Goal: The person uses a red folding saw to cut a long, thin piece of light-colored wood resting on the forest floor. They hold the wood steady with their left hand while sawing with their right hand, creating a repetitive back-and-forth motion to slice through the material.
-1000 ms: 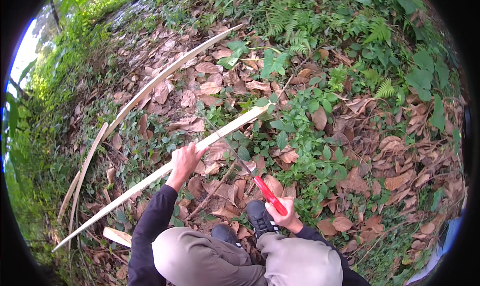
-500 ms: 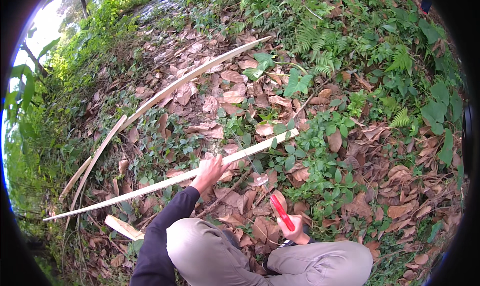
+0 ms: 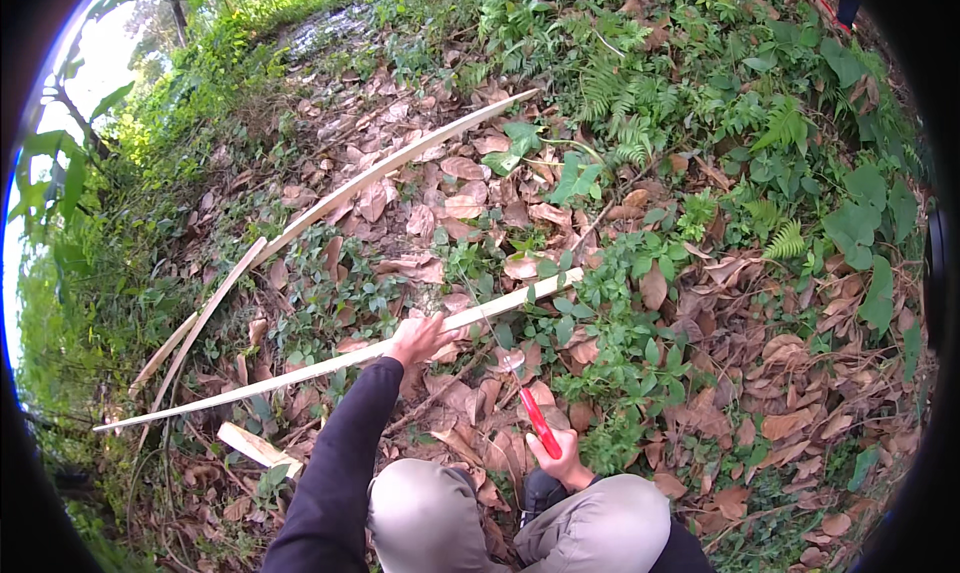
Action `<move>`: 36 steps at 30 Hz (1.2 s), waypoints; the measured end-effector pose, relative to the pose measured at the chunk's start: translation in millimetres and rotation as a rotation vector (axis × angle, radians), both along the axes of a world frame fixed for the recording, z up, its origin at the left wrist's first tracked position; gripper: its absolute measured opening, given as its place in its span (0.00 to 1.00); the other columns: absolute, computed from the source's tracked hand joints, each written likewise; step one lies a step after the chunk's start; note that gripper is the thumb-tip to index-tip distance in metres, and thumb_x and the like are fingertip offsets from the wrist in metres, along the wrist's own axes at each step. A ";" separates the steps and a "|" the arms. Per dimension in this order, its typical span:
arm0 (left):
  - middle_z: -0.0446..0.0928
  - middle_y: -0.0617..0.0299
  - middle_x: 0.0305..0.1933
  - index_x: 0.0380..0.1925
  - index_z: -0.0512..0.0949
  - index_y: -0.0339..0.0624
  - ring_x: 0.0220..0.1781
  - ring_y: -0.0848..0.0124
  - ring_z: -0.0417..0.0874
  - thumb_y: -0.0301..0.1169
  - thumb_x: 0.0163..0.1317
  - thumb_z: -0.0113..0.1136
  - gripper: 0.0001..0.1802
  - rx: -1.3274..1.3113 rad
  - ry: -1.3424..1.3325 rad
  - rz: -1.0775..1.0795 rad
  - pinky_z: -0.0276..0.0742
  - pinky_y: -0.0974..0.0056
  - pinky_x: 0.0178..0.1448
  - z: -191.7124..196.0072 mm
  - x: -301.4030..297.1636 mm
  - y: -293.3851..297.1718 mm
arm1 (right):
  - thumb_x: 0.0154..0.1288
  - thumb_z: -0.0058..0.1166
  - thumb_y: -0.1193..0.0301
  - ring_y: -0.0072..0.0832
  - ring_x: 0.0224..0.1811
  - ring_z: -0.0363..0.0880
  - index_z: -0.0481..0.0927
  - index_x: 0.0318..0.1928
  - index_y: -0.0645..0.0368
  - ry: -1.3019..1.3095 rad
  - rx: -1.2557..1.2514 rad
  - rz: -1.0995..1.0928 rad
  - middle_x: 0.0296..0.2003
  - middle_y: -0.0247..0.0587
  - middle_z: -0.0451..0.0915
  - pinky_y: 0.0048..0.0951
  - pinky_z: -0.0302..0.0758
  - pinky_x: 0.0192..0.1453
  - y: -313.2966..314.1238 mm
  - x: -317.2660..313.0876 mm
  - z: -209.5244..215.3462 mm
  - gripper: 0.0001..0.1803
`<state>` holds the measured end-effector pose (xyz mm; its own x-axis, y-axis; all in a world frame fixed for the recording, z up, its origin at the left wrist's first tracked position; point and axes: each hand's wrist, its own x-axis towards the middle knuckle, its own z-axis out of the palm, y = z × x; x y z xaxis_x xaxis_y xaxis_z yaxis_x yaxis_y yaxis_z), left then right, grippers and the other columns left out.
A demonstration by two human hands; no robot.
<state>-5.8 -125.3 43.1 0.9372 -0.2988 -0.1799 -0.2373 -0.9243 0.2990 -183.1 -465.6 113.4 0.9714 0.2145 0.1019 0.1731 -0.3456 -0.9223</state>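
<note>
Head-worn fisheye looking down

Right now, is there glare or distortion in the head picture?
Head view: sky at upper left washed out white; the pale strip under the left hand bows slightly, likely fisheye; the blade of the red-handled tool glints, its far end hard to trace.

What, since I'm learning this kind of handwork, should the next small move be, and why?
Probably a short, light stroke with the red-handled tool: the right hand grips it, its thin blade seems to cross the pale wooden strip, and the left hand holds that strip nearby.
</note>
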 end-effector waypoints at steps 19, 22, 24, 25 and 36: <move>0.82 0.42 0.27 0.39 0.75 0.41 0.33 0.44 0.85 0.62 0.72 0.45 0.31 0.035 -0.006 0.118 0.80 0.44 0.38 -10.1 -23.6 -10.5 | 0.62 0.63 0.72 0.28 0.11 0.72 0.75 0.18 0.61 0.054 0.081 -0.121 0.11 0.40 0.71 0.33 0.65 0.19 -7.0 -22.3 -21.0 0.16; 0.81 0.43 0.26 0.38 0.74 0.40 0.30 0.44 0.84 0.61 0.71 0.48 0.31 -0.013 0.010 0.128 0.78 0.44 0.37 -6.5 -16.8 -29.9 | 0.62 0.62 0.72 0.30 0.11 0.72 0.74 0.18 0.61 -0.036 0.041 -0.070 0.11 0.41 0.70 0.33 0.64 0.19 -11.4 -6.7 -20.1 0.16; 0.79 0.44 0.22 0.33 0.75 0.40 0.27 0.45 0.83 0.62 0.70 0.51 0.31 -0.197 -0.313 0.162 0.78 0.45 0.34 -23.3 -23.2 -16.2 | 0.61 0.62 0.73 0.32 0.10 0.71 0.73 0.17 0.60 -0.002 0.124 -0.144 0.10 0.41 0.68 0.35 0.62 0.19 4.1 6.2 -35.7 0.17; 0.79 0.43 0.23 0.35 0.76 0.39 0.26 0.46 0.83 0.61 0.69 0.52 0.31 -0.124 -0.288 0.154 0.77 0.45 0.31 -31.2 -30.0 -9.3 | 0.62 0.62 0.73 0.33 0.11 0.71 0.73 0.18 0.60 -0.021 0.081 -0.129 0.11 0.41 0.68 0.35 0.62 0.19 5.8 -0.8 -37.4 0.17; 0.78 0.45 0.20 0.34 0.75 0.42 0.25 0.46 0.83 0.57 0.70 0.53 0.27 0.009 -0.104 0.092 0.77 0.46 0.29 -28.3 -30.9 -27.8 | 0.63 0.60 0.72 0.34 0.12 0.72 0.73 0.19 0.61 0.011 0.060 -0.117 0.12 0.44 0.69 0.36 0.65 0.20 16.2 8.5 -44.2 0.16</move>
